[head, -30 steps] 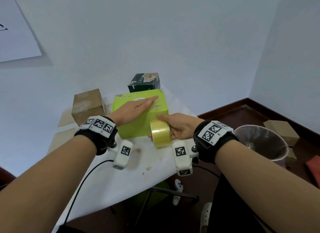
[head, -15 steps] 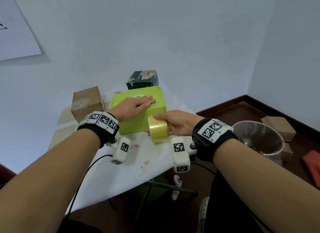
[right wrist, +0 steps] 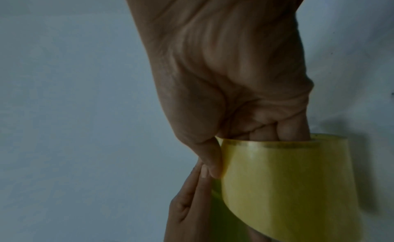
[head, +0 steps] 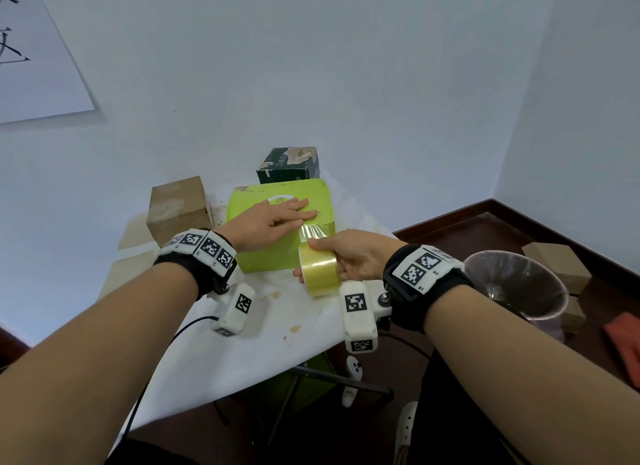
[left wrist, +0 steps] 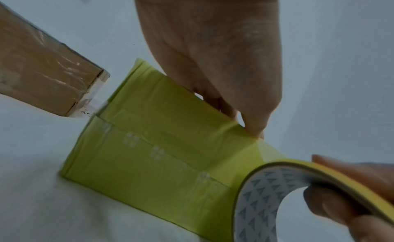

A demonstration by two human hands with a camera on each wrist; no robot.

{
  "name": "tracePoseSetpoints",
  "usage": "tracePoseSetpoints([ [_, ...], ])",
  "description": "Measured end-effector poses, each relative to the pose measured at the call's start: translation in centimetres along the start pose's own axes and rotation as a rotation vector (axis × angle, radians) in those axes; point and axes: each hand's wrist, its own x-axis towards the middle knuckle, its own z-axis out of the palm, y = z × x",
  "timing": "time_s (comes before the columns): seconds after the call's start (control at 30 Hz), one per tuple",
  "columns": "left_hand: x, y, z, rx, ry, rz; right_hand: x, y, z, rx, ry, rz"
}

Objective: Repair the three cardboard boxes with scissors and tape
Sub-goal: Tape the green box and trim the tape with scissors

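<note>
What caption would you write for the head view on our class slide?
Left hand presses tape onto the green box while the right hand pulls the tape roll down its front.

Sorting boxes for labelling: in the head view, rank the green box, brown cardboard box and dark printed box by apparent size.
1. Lime-green cardboard box.
2. Brown cardboard box.
3. Dark printed box, though it sits farthest back, so its true size is unsure.

The green box (head: 277,253) is matt printed cardboard, its front crossed by a clear, shiny film strip; the tape roll (head: 320,269) is glossy, translucent yellowish plastic film on a grey-patterned paper core. The brown box (head: 175,206) is plain rough cardboard under wrinkled, glossy clear tape — the dark box (head: 289,165) has a scuffed, torn printed skin. The table cover (head: 221,354) looks like matt white cloth or paper, stained.
</note>
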Motion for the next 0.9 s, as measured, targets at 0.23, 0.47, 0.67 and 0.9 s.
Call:
tracePoseSetpoints([
  [0.23,0.2,0.2,-0.2,-0.002,-0.013,-0.018,0.3,-0.1,0.0,0.001,0.011,0.012],
  [0.47,0.0,0.3,0.0,0.021,-0.027,-0.010,0.8,0.5,-0.4,0.036,0.003,0.113],
  [0.67,-0.5,0.1,0.0,-0.056,0.025,-0.008,0.9,0.4,-0.6,0.033,0.002,0.135],
  [0.9,-0.1,0.6,-0.9,-0.013,-0.033,-0.041,1.1,0.4,-0.5,0.051,-0.002,0.120],
])
